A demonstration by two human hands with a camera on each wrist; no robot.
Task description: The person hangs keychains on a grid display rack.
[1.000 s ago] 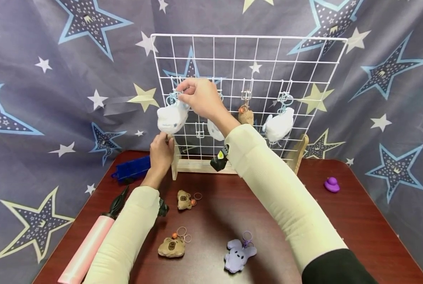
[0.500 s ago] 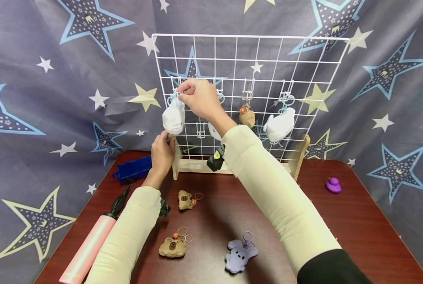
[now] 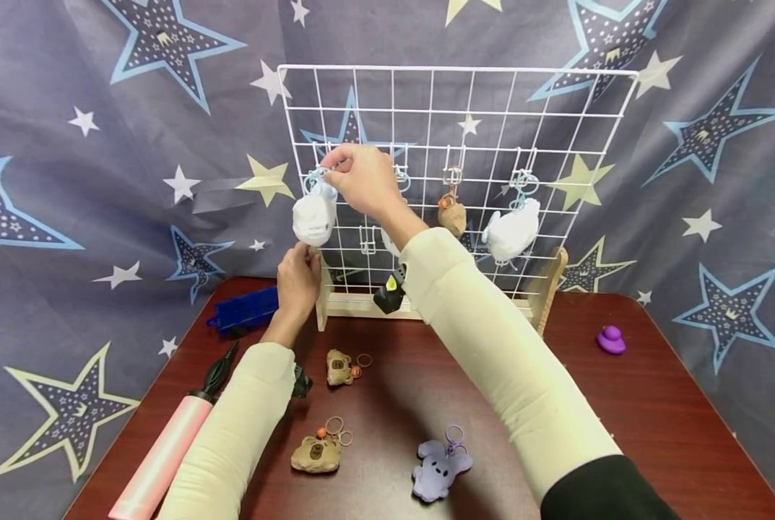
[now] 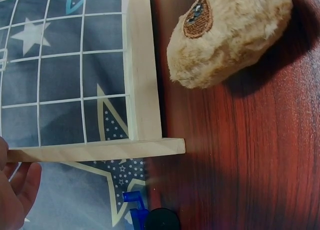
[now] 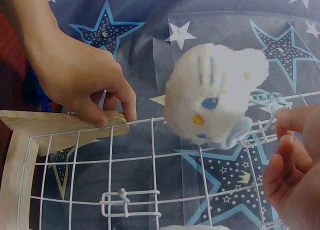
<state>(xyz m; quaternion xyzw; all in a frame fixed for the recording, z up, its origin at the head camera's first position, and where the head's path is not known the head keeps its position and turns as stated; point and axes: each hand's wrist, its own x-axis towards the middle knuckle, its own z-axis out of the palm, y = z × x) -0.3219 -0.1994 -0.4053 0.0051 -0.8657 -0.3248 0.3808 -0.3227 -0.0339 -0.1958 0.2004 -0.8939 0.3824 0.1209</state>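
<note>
My right hand [image 3: 367, 180] pinches the light-blue ring and strap [image 3: 313, 178] of a white plush keychain [image 3: 312, 218] at the left side of the white wire grid [image 3: 455, 69]. The plush hangs below the fingers; its blue and yellow face details show on the plush [image 5: 212, 92] in the right wrist view. Whether the ring sits on a hook is hidden by my fingers. Just under the plush, my left hand [image 3: 297, 282] grips the top of the wooden support [image 5: 75, 127] at the grid's left end, thumb and fingers on either side of it.
Another white plush keychain [image 3: 513, 230] and a brown one [image 3: 452, 217] hang on the grid. On the table lie two tan plush keychains [image 3: 315, 455], a lilac plush keychain [image 3: 434, 473], a purple duck [image 3: 611, 340], a blue tray [image 3: 244, 309] and a pink cylinder [image 3: 162, 455].
The white plush under my right hand has turned and swung, first rightward, then slightly back left. My right hand has shifted a touch leftward; my left hand stays on the wooden support.
</note>
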